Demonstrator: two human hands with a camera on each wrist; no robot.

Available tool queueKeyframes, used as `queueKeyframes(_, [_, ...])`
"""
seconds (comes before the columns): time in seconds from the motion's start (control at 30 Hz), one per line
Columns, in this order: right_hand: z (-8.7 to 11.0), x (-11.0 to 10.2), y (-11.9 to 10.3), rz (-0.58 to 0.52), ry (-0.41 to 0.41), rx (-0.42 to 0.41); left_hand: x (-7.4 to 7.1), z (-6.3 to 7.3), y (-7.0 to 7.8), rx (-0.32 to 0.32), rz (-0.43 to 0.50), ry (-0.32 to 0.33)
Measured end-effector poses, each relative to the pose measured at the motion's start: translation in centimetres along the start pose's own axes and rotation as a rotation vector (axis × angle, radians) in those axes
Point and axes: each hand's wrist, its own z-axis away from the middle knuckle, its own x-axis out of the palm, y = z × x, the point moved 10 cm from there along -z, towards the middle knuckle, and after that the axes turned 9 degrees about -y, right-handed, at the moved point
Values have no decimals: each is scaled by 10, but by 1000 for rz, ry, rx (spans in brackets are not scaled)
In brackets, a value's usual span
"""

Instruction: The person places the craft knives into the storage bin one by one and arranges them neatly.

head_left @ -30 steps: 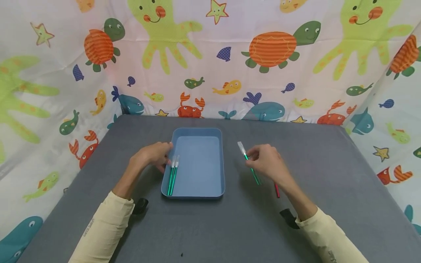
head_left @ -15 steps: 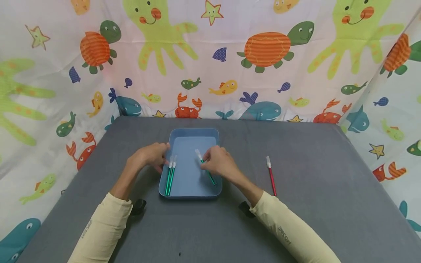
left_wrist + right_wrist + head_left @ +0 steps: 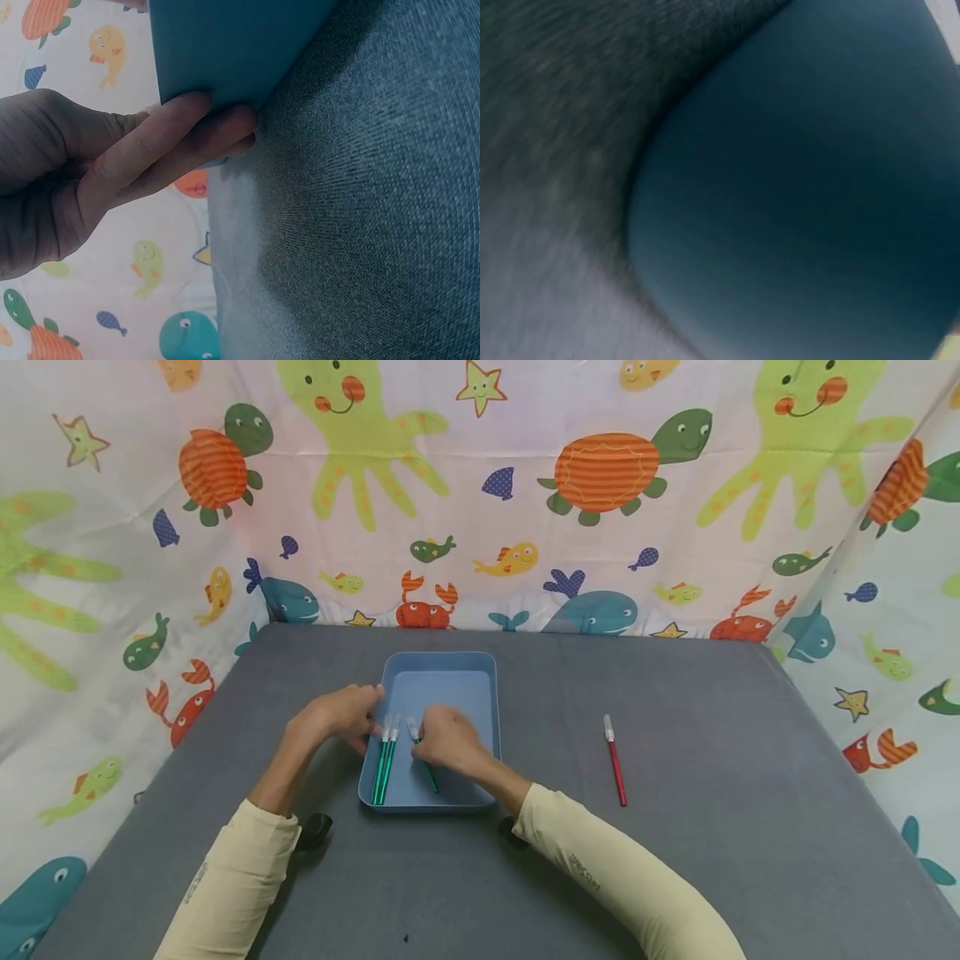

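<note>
My left hand [image 3: 341, 714] holds the left wall of a shallow blue tray [image 3: 465, 689]. In the left wrist view, its fingers [image 3: 154, 142] press the outside of the tray wall [image 3: 232, 45], the thumb mostly hidden behind. Inside the tray, my right hand [image 3: 450, 739] pinches a slim green pen-shaped tool [image 3: 429, 776] with a clear cap, tilted, cap end away from me. Just left of it, two like green tools [image 3: 386, 768] lie side by side along the left wall. The right wrist view shows only the tray's outer wall [image 3: 780, 187], no fingers.
A red pen-shaped tool [image 3: 616, 764] with a clear cap lies on the grey table [image 3: 697, 760], right of the tray. A cloth [image 3: 510, 527] printed with sea animals hangs behind the table and at both sides.
My right hand has carried the green tool left from over the table into the tray, toward the two others. The red tool has come into full view. My left hand stays at the tray wall.
</note>
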Motion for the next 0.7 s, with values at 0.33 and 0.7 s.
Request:
queueKeyframes(0.33, [-7, 18, -7, -142, -45, 7, 2, 1, 2, 41, 5, -8])
queueKeyframes(0.7, [-2, 26, -7, -265, -123, 22, 0, 1, 1, 46, -37, -8])
